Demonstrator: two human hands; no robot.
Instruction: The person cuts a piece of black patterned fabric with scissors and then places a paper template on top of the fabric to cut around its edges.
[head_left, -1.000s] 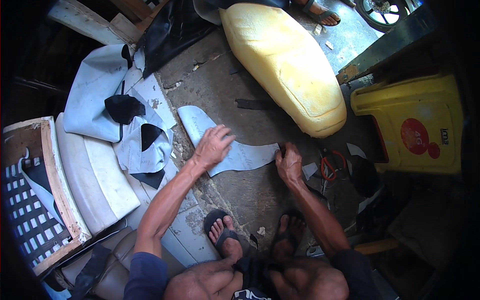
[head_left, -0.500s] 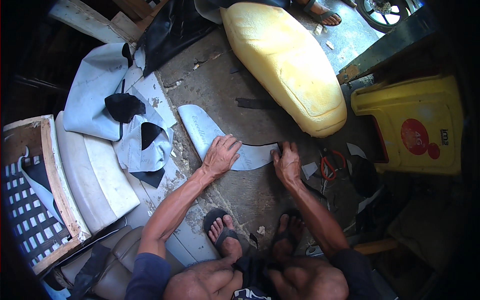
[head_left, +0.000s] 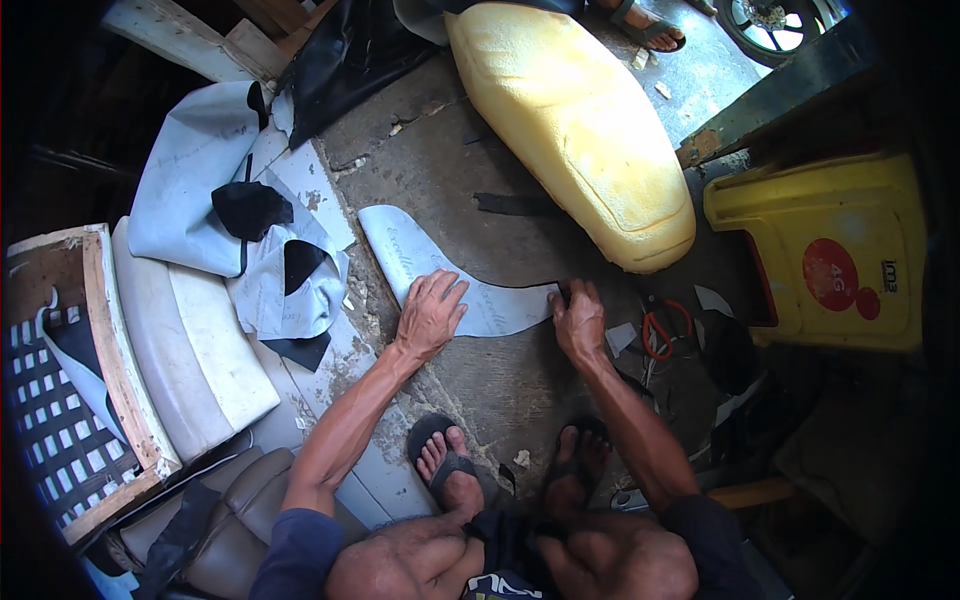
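A curved piece of vinyl (head_left: 505, 310), its pale printed backing facing up, lies on the worn wooden board in front of me. My left hand (head_left: 432, 312) rests on its middle, fingers stretched out and lying against the lower edge. At the narrow right end, my right hand (head_left: 580, 318) has thumb and fingers closed on the tip; the exact grip is partly hidden. Beyond the piece lies a yellow foam motorcycle seat (head_left: 580, 140). To the right of my right hand are scissors with orange handles (head_left: 655, 335), among small scraps.
Vinyl offcuts (head_left: 300, 290) and a larger rolled sheet (head_left: 190, 180) lie at the left, beside a white cushion (head_left: 190, 340) and a wooden frame with woven straps (head_left: 95, 330). A yellow plastic stool (head_left: 800, 220) lies at the right. Another person's sandalled foot (head_left: 660, 38) shows at the top.
My left hand has slid slightly left on the vinyl piece, uncovering more of it. My right hand has shifted a little to the right, still at the tip.
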